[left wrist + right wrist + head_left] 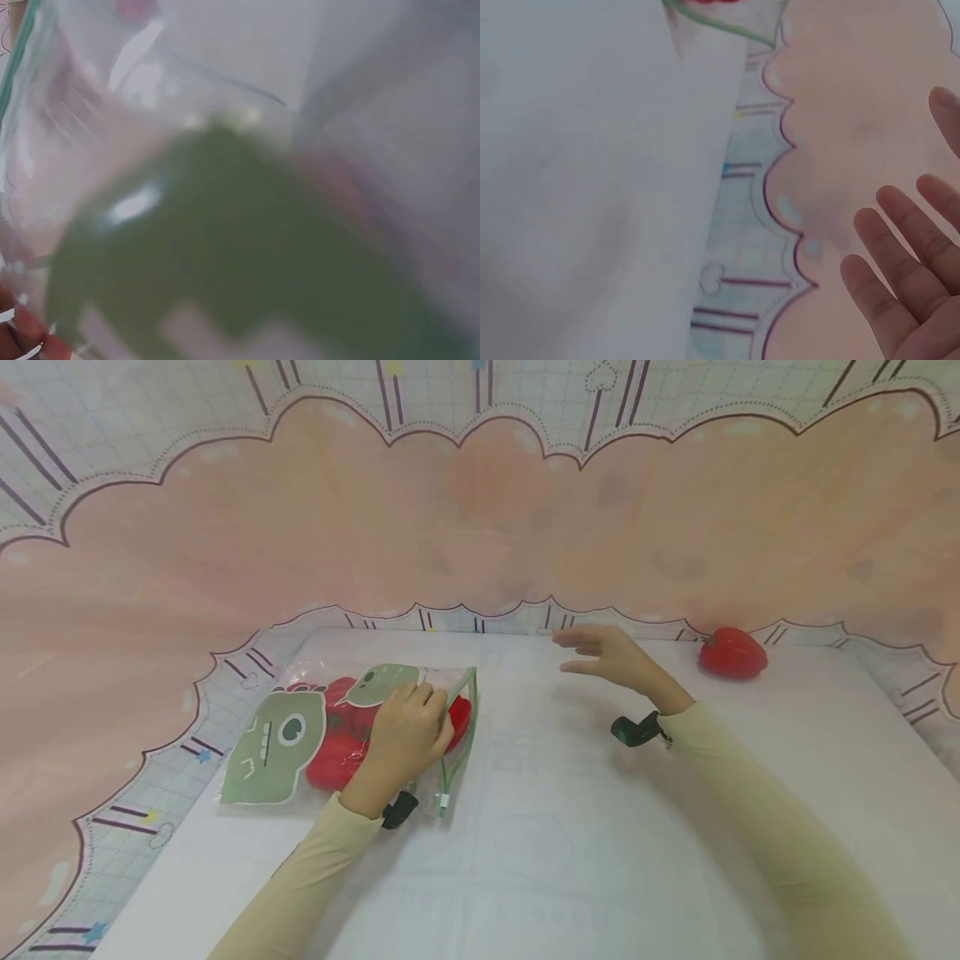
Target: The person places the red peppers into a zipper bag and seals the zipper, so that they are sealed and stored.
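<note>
A clear plastic zip bag (270, 768) with green cartoon prints and a green zip edge lies on the left of the table, holding several red vegetables (333, 764). My left hand (408, 727) grips the bag's upper layer near its zip end; one red piece shows beside the fingers in the mouth. Close up and blurred, the bag (225, 247) fills the left wrist view. Held in the air right of the bag, my right hand (615, 660) has its fingers extended and holds nothing. In the right wrist view, the right hand's fingers (900, 277) are spread.
Near the table's far right edge sits a glossy red vegetable (732, 653), like a bell pepper or tomato. A white table (555, 860) lies under everything. Behind it hangs a pink-orange patterned cloth (480, 527). Dark wrist cameras (636, 729) are strapped to both wrists.
</note>
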Demonstrator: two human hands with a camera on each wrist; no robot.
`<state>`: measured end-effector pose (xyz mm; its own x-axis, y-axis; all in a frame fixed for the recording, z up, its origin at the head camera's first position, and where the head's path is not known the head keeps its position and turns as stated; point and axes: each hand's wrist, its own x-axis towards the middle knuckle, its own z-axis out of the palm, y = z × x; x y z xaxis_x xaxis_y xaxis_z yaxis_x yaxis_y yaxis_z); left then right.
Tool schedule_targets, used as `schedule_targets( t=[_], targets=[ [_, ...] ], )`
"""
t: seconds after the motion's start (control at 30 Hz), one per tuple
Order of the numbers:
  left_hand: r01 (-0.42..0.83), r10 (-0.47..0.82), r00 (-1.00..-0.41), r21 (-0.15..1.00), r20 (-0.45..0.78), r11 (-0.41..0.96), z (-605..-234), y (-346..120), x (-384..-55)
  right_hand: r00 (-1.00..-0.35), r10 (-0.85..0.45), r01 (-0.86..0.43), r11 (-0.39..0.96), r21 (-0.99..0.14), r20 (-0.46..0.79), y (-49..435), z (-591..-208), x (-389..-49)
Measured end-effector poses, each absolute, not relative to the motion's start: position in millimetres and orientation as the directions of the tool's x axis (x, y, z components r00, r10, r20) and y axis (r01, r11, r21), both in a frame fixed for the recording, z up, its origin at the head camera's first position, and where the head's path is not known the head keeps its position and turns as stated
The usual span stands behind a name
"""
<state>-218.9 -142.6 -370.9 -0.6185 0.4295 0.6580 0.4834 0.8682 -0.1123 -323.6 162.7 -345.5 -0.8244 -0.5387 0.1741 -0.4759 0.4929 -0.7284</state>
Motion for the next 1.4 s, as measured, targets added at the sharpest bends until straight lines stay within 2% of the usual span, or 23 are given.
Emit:
schedule_targets(
  t=[0.2, 0.4, 0.63, 0.87, 1.1, 1.4],
  targets=[
    [0.482, 0.432, -0.610, -0.122, 0.664, 0.868, -371.5, -142.9, -219.1, -0.872, -0.468, -0.429, 0.586, -0.688, 0.145, 196.8, -340.5, -323.4],
    [0.475, 0.426, -0.625, -0.114, 0.654, 0.873, -373.2, -143.0, -218.8, -0.896, -0.413, -0.405, 0.607, -0.684, 0.163, 230.3, -336.6, -319.9],
    [0.466, 0.420, -0.642, -0.109, 0.641, 0.878, -374.4, -143.7, -218.7, -0.951, -0.270, -0.299, 0.674, -0.676, 0.152, 275.4, -337.9, -318.1],
    [0.464, 0.420, -0.641, -0.112, 0.642, 0.879, -373.9, -144.2, -218.8, -0.972, -0.182, -0.234, 0.659, -0.715, 0.150, 316.4, -346.0, -320.7],
    [0.466, 0.416, -0.638, -0.105, 0.648, 0.878, -373.0, -144.3, -218.2, -0.992, -0.091, -0.130, 0.708, -0.694, 0.093, 347.7, -356.1, -320.8],
    [0.465, 0.412, -0.641, -0.099, 0.647, 0.879, -372.0, -144.4, -217.2, -0.997, -0.039, -0.070, 0.711, -0.700, 0.060, 372.2, -367.7, -323.1]
  ],
)
